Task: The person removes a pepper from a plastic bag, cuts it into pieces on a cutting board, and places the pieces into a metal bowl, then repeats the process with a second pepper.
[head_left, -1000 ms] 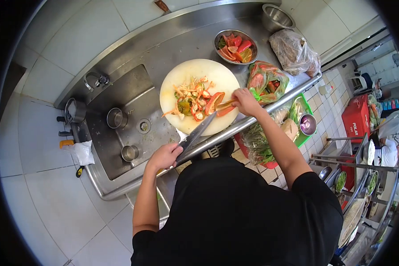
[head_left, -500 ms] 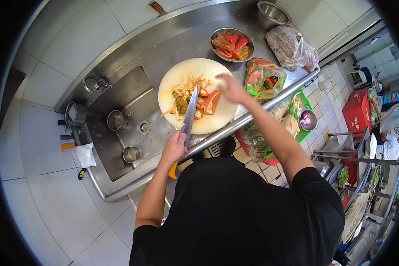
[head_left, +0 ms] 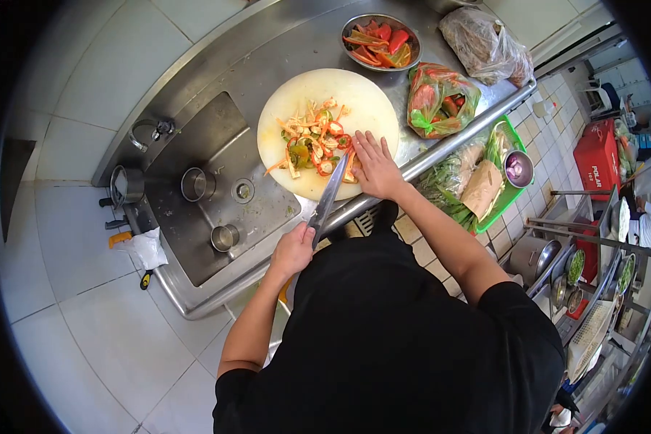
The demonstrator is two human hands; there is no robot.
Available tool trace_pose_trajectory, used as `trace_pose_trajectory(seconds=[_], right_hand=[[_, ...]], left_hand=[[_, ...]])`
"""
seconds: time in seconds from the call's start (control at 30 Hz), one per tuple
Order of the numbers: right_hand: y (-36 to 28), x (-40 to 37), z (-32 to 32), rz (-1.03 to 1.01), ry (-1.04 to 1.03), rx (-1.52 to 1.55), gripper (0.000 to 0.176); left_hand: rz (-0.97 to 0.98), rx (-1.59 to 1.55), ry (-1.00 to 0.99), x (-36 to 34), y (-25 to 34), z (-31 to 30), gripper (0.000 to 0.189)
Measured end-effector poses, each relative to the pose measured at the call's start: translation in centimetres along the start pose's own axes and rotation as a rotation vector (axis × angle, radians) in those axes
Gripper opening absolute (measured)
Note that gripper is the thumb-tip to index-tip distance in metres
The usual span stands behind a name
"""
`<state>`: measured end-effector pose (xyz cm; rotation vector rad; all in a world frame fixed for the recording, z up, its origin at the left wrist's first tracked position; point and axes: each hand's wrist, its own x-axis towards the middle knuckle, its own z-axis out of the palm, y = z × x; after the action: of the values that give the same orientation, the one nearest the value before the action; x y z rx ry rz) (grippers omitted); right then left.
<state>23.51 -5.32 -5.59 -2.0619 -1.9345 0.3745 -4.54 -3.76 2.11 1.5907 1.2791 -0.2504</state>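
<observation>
My left hand (head_left: 294,249) is closed round a kitchen knife (head_left: 330,189), whose blade reaches over the near edge of the round white cutting board (head_left: 278,116). Flat on the board's right side lies my right hand (head_left: 376,166), fingers stretched out. Its fingertips touch or lie just beside a red bell pepper piece (head_left: 350,172), partly hidden by the hand and the blade. A heap of pepper trimmings (head_left: 307,145), with red, orange and green bits and pale cores, covers the middle of the board.
A steel bowl of cut peppers (head_left: 380,43) and a bag of peppers (head_left: 441,101) stand beyond the board. Metal cups (head_left: 197,184) sit in the sink (head_left: 195,249) at left. A steel rail (head_left: 477,130) edges the counter; a green crate (head_left: 510,195) holds vegetables below.
My right hand has come down from above the board's right side onto its near right edge. The knife has shifted right, towards the pepper piece. The view has tilted slightly.
</observation>
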Motion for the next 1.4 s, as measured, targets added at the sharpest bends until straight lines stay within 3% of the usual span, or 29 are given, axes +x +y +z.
trace_pose_trajectory(seconds=[0.07,0.2,0.27,0.47,0.93,1.03,1.1,1.23,1.3,1.4], right_hand=[[0.0,0.0,0.0,-0.002,-0.012,-0.015,0.072],[0.0,0.2,-0.2,-0.001,-0.085,-0.107,0.072],[0.0,0.2,-0.4,-0.007,-0.097,-0.111,0.072],[0.0,0.2,-0.1,-0.004,-0.106,-0.102,0.072],[0.3,0.3,-0.3,-0.014,-0.149,-0.107,0.072],[0.6,0.4,-0.1,-0.042,-0.067,-0.054,0.075],[0.8,0.4,-0.7,-0.034,0.001,0.167,0.065],[1.4,0.4,-0.6,-0.113,0.082,0.216,0.044],[1.1,1.1,-0.7,-0.084,0.157,0.274,0.018],[0.6,2.5,-1.4,-0.027,0.109,0.127,0.013]], left_hand=[[0.105,0.146,0.078,0.8,-2.2,0.3,0.031],[0.108,0.119,0.022,1.4,-2.3,-1.1,0.03],[-0.08,-0.073,-0.169,1.1,0.0,-2.6,0.031],[0.014,-0.299,-0.308,5.2,-4.5,-1.7,0.031],[0.0,-0.387,-0.341,5.2,-4.6,1.0,0.034],[0.028,-0.421,-0.322,6.1,-3.2,1.9,0.035],[0.043,-0.477,-0.33,6.5,-3.0,2.1,0.038],[0.03,-0.436,-0.382,6.6,-2.3,1.1,0.035],[0.066,-0.389,-0.366,6.6,-2.2,0.4,0.035],[0.089,-0.323,-0.342,5.9,-2.3,-1.3,0.034]])
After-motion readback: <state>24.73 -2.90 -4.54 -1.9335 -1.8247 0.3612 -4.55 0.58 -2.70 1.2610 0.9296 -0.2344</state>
